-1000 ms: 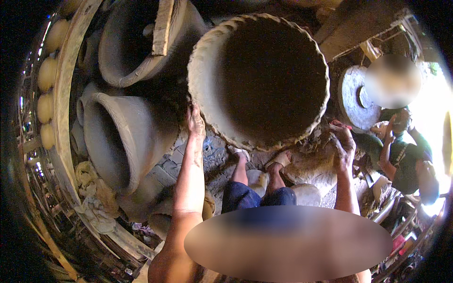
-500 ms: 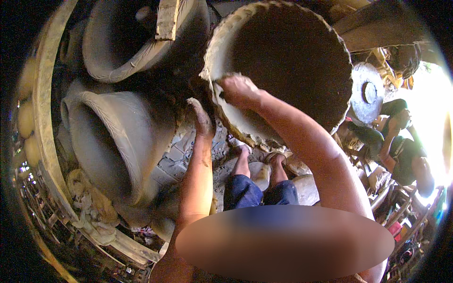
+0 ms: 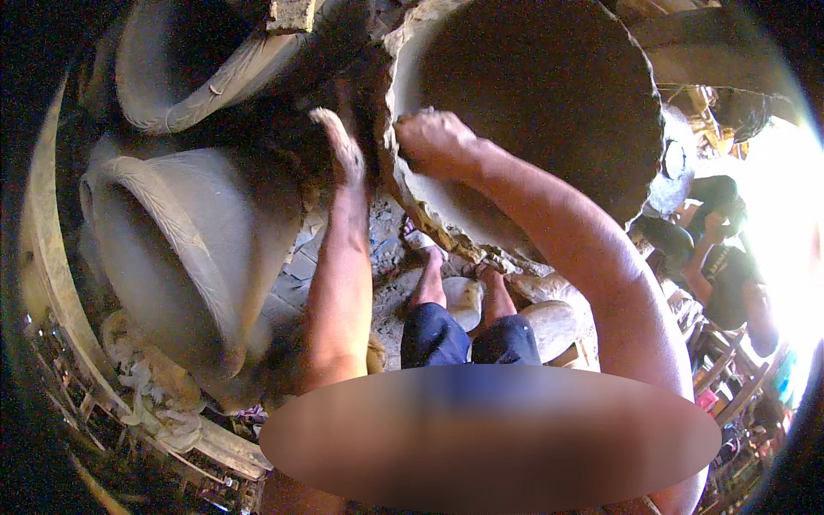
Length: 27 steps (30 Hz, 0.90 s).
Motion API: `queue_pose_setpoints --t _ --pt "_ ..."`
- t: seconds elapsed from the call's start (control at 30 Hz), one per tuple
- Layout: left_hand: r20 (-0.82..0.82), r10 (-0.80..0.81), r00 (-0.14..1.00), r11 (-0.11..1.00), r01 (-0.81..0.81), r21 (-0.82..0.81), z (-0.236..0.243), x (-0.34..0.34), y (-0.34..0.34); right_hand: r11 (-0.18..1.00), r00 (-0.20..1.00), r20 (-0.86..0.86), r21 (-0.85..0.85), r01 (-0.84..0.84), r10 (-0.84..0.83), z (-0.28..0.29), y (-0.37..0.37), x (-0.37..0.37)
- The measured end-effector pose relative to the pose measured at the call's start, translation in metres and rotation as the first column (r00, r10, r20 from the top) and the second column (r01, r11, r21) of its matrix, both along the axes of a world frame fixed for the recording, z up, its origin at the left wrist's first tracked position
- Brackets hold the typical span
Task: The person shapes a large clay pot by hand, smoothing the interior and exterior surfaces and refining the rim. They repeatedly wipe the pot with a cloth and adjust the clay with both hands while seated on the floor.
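A large round clay pot [image 3: 410,196] with a rough, uneven rim fills the upper middle, its mouth facing me and its inside dark. My right hand [image 3: 438,144] reaches into the mouth and presses against the inner wall at the left, just inside the rim. Its fingers are curled; whatever lies under them is hidden. Outside the pot, to its left, my left hand [image 3: 342,150] is held up with fingers stretched out and pale clay on them. A dark gap separates it from the pot's wall, and nothing shows in it.
Two more big clay pots, one lower [image 3: 249,210] and one upper [image 3: 184,107], stand at the left with wrapped rims. A wooden block [image 3: 290,15] is at the top. Rounded stones [image 3: 549,330] lie by my feet. Another person [image 3: 730,275] sits at the right.
My left hand has moved left, away from the big pot's outer wall. My right hand stays at the inner wall, slightly higher up. The whole view has shifted a little.
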State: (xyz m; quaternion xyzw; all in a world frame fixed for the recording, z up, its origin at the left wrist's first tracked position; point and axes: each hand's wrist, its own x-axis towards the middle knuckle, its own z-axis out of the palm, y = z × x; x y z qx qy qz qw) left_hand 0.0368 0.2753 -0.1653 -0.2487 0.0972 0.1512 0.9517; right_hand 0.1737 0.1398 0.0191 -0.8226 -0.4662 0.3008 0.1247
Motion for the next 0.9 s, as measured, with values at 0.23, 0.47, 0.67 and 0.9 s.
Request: queue_pose_setpoints --t 0.23,0.47,0.67,0.9 --pt "0.337 0.518 0.786 0.572 -0.025 -0.820 0.005 0.002 0.030 0.989 0.986 0.124 0.085 -0.124 0.113 -0.008 0.006 0.009" --pt "0.458 0.471 0.754 0.776 -0.107 -0.622 0.097 0.039 0.005 0.987 0.987 0.094 0.083 -0.138 0.130 -0.008 -0.016 -0.014" --pt "0.245 0.686 0.685 0.523 -0.231 -0.820 0.086 0.001 -0.040 0.988 0.994 0.088 0.137 -0.075 0.063 -0.016 0.003 0.012" --pt "0.366 0.529 0.766 0.660 -0.100 -0.745 0.115 0.036 -0.016 0.991 1.000 0.003 0.131 -0.032 0.031 -0.005 -0.028 -0.033"
